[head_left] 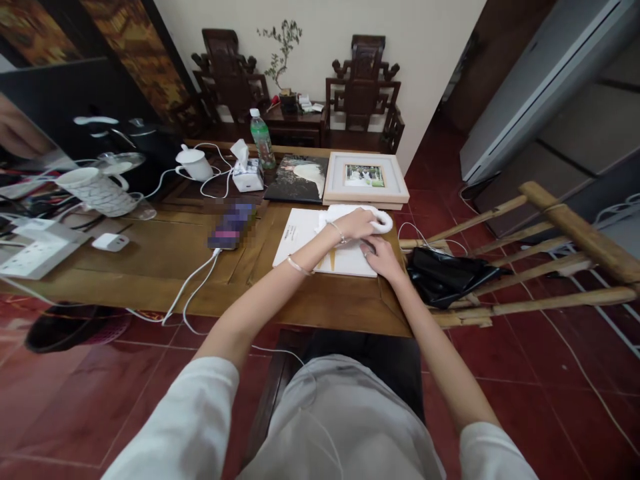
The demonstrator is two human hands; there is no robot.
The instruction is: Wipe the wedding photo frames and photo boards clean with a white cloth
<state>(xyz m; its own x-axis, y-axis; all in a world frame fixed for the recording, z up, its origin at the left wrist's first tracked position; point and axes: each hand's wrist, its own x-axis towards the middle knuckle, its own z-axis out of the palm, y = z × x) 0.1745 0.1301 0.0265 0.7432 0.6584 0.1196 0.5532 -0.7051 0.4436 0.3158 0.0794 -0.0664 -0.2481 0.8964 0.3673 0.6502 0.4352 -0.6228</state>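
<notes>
The fingers of your right hand (382, 257) are bent at the right side of a white board (299, 235) on the worktop (265, 293), while those of your left hand (357, 225) curl over a white object with a looped end (383, 222) above that board; whether either set grips anything, you cannot tell from this angle. Just beyond the board you have a pale picture frame (345, 190) beside a dark picture panel (295, 180), then a green-labelled bottle (263, 139), with a carved wooden chair (361, 87) by the wall.
</notes>
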